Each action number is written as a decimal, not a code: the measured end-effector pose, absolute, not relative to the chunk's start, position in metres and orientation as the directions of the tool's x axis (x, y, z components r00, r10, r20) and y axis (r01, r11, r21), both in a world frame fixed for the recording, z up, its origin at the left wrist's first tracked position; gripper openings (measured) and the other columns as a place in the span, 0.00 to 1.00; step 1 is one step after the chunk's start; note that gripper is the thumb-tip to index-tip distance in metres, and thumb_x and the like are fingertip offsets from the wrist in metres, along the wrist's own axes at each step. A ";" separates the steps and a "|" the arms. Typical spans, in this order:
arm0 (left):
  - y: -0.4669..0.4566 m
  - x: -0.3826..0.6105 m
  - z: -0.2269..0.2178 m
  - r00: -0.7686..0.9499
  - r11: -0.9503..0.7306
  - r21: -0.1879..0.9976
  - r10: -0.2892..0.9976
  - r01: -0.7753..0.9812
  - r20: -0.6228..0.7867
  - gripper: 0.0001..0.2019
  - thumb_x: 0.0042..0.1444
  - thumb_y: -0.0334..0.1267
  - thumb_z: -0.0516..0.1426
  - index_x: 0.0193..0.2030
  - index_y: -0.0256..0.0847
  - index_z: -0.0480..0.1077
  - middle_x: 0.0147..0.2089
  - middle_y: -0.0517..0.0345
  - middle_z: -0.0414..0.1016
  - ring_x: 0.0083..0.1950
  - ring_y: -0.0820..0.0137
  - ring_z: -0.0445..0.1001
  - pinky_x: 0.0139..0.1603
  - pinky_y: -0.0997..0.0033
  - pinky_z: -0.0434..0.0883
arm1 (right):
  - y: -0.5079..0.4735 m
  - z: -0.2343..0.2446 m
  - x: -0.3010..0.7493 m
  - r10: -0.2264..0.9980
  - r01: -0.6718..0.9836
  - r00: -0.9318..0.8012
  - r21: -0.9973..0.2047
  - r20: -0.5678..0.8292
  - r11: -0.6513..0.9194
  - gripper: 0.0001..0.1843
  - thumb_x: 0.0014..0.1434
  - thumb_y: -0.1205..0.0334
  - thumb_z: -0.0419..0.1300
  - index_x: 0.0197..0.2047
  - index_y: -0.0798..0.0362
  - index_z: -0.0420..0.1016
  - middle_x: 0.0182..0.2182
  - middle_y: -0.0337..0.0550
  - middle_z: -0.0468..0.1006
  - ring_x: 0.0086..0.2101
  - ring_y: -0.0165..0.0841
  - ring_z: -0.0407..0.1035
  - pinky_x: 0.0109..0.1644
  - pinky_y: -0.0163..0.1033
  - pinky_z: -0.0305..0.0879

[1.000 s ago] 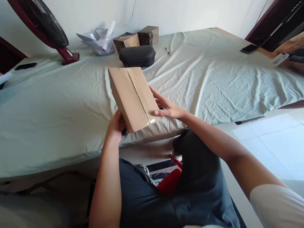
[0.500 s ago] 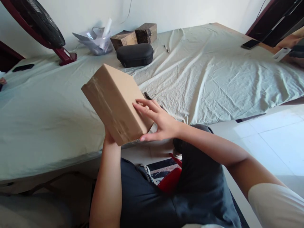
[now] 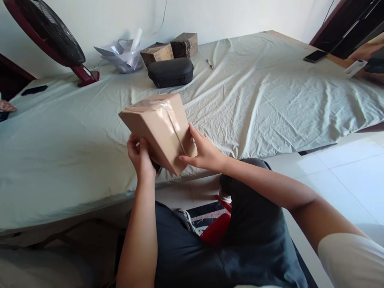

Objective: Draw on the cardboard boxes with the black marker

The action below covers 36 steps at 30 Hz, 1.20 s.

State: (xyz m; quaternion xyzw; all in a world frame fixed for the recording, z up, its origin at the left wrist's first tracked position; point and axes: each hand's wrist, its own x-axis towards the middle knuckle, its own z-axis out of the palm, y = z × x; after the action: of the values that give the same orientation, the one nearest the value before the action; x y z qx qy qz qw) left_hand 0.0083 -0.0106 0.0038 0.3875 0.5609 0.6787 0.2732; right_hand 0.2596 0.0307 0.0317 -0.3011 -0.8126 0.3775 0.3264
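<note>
A brown cardboard box, sealed with clear tape, is held tilted in the air above the near edge of the sheet-covered table. My left hand grips its lower left side from beneath. My right hand is wrapped against its right side, thumb on the taped face. Both hands hold the box; the fingers behind it are hidden.
A black zip case, two brown blocks and crumpled plastic lie at the back. A fan stands at the far left. A pen lies past the case. A phone lies at the far right.
The box has been turned in my hands, first from its taped face to a plain side, now to a taped end. My left hand has shifted to the box's lower left.
</note>
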 end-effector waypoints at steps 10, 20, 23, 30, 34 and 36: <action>-0.019 0.028 0.004 -0.550 -0.432 0.841 0.637 0.326 0.540 0.49 0.46 0.69 0.79 0.65 0.52 0.62 0.73 0.40 0.71 0.74 0.51 0.76 0.73 0.49 0.79 | 0.063 0.019 0.256 0.716 0.082 -0.567 -0.837 0.408 0.542 1.04 0.46 0.20 0.81 0.89 0.49 0.04 0.91 0.63 0.22 0.89 0.64 0.28 0.91 0.73 0.36; -0.041 0.017 0.014 -0.413 -0.376 0.926 0.838 0.035 0.356 0.39 0.54 0.77 0.68 0.61 0.55 0.66 0.65 0.46 0.75 0.69 0.49 0.78 0.61 0.50 0.83 | 0.123 0.028 0.281 0.534 0.064 -0.727 -0.732 0.431 0.678 0.96 0.46 0.28 0.83 0.94 0.47 0.23 0.92 0.58 0.33 0.89 0.63 0.24 0.90 0.75 0.43; -0.043 0.019 0.017 -0.451 -0.368 0.930 0.830 0.003 0.329 0.37 0.51 0.69 0.74 0.58 0.54 0.67 0.61 0.50 0.75 0.65 0.53 0.78 0.63 0.52 0.82 | 0.121 0.028 0.281 0.534 0.066 -0.729 -0.733 0.428 0.677 0.94 0.46 0.28 0.84 0.94 0.46 0.27 0.92 0.58 0.34 0.89 0.66 0.25 0.90 0.77 0.44; -0.046 0.023 0.021 -0.420 -0.349 0.930 0.831 0.116 0.364 0.28 0.61 0.63 0.71 0.54 0.52 0.67 0.57 0.52 0.75 0.60 0.57 0.78 0.61 0.57 0.81 | 0.118 0.032 0.280 0.551 0.051 -0.710 -0.748 0.439 0.662 0.94 0.43 0.24 0.83 0.94 0.44 0.32 0.91 0.57 0.37 0.89 0.67 0.27 0.90 0.76 0.41; -0.046 0.018 0.017 -0.399 -0.391 0.909 0.818 0.144 0.415 0.30 0.61 0.68 0.70 0.57 0.52 0.68 0.58 0.52 0.75 0.62 0.56 0.79 0.68 0.52 0.79 | 0.119 0.030 0.281 0.554 0.070 -0.713 -0.743 0.429 0.665 0.95 0.44 0.24 0.83 0.94 0.46 0.29 0.91 0.58 0.38 0.89 0.65 0.26 0.90 0.74 0.40; -0.044 0.016 0.016 -0.413 -0.397 0.906 0.808 0.147 0.421 0.33 0.60 0.71 0.69 0.58 0.52 0.68 0.57 0.51 0.74 0.61 0.55 0.79 0.67 0.50 0.79 | 0.119 0.029 0.281 0.556 0.087 -0.715 -0.736 0.423 0.671 0.95 0.43 0.25 0.83 0.94 0.47 0.29 0.91 0.58 0.40 0.89 0.64 0.28 0.91 0.72 0.39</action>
State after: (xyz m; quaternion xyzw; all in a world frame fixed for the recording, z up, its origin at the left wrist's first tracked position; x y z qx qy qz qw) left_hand 0.0158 -0.0439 0.0156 0.4845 0.4927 0.6810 0.2424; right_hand 0.2814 0.1187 0.0288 -0.1884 -0.8536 0.3592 0.3268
